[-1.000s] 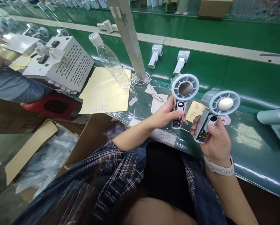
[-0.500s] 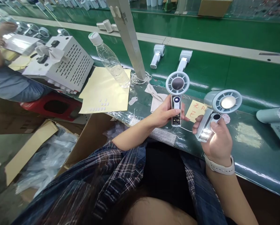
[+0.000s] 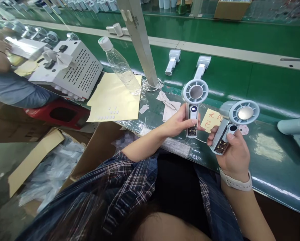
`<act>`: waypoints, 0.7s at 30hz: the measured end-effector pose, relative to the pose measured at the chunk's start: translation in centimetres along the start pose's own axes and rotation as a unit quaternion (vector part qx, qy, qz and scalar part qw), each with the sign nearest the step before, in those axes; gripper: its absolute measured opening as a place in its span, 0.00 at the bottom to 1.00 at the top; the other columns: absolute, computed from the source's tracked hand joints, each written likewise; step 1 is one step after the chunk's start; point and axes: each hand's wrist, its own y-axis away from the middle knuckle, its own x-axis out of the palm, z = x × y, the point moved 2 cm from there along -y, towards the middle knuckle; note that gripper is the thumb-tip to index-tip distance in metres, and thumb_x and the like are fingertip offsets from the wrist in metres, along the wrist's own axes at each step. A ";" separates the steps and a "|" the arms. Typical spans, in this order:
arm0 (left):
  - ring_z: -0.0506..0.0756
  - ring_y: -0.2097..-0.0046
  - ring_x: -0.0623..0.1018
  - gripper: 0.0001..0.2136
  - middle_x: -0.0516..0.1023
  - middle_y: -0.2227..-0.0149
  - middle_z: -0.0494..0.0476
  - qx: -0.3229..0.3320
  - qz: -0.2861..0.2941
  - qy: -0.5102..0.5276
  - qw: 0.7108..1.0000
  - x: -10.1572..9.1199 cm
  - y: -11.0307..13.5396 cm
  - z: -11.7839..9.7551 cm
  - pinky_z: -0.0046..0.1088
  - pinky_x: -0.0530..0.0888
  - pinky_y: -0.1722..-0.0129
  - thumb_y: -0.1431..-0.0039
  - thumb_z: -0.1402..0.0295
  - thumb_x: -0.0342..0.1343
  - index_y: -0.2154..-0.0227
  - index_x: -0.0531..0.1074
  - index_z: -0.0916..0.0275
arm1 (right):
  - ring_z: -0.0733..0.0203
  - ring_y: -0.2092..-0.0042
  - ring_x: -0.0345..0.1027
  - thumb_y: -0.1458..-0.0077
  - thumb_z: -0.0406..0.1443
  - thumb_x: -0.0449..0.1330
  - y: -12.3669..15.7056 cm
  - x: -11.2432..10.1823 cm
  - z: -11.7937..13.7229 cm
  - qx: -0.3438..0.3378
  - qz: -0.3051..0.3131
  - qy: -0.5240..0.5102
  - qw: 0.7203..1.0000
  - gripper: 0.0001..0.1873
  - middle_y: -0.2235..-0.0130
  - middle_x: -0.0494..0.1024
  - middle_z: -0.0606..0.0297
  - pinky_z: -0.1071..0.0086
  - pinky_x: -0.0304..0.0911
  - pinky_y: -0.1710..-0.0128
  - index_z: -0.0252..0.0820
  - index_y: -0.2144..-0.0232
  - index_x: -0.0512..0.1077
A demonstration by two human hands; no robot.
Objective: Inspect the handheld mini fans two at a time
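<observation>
My left hand (image 3: 180,122) is closed around the handle of a pale blue handheld fan (image 3: 195,91), held upright with its round slotted head towards me. Its small round display is lit with digits, and circuit parts show through the handle's clear front. In my right hand (image 3: 231,147) is a second pale blue handheld fan (image 3: 240,113), tilted, its head leaning to the right. That fan's round display looks dark, and its handle also shows a circuit board. Between the two fans lies a yellow note (image 3: 210,119) with red handwriting.
Two more fans (image 3: 173,62) lie on the green belt beyond. A water bottle (image 3: 122,68) stands on yellow paper (image 3: 109,97) beside a metal post (image 3: 142,43). At left are a white vented box (image 3: 69,70) and another person's arm (image 3: 0,55). Another fan (image 3: 294,126) lies at far right.
Both hands still hold their fans. The view has shifted slightly. The bright glare on the right fan's handle has gone, so its circuit board now shows.
</observation>
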 end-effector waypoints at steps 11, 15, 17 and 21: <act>0.54 0.60 0.82 0.28 0.73 0.59 0.50 0.020 0.026 -0.034 0.999 0.1 0.1 0.1 0.45 0.82 0.52 0.38 0.52 0.70 0.51 0.58 0.57 | 0.59 0.69 0.76 0.45 0.42 0.70 0.1 -0.1 -0.2 0.005 -0.009 0.000 1.000 0.15 0.63 0.82 0.61 0.67 0.74 0.74 0.43 0.57 0.78; 0.53 0.62 0.81 0.27 0.74 0.61 0.50 0.016 0.014 -0.035 0.999 0.2 0.0 0.1 0.42 0.82 0.54 0.39 0.50 0.70 0.53 0.59 0.57 | 0.59 0.69 0.75 0.46 0.43 0.71 0.2 0.0 -0.2 0.015 -0.007 0.001 1.000 0.14 0.63 0.82 0.62 0.67 0.74 0.74 0.43 0.59 0.78; 0.52 0.64 0.79 0.27 0.74 0.63 0.48 0.017 0.005 -0.011 1.000 0.3 -0.1 0.0 0.44 0.83 0.53 0.39 0.48 0.69 0.54 0.59 0.57 | 0.59 0.69 0.76 0.47 0.43 0.72 0.2 0.1 -0.2 0.021 -0.008 0.002 1.000 0.15 0.64 0.82 0.62 0.67 0.74 0.75 0.43 0.59 0.78; 0.50 0.67 0.78 0.31 0.73 0.63 0.45 0.000 -0.031 0.014 0.999 0.2 -0.1 -0.1 0.45 0.85 0.54 0.44 0.46 0.71 0.52 0.58 0.56 | 0.59 0.70 0.75 0.48 0.43 0.72 0.3 0.2 -0.4 0.030 -0.016 0.002 0.999 0.16 0.64 0.82 0.63 0.67 0.74 0.75 0.44 0.59 0.78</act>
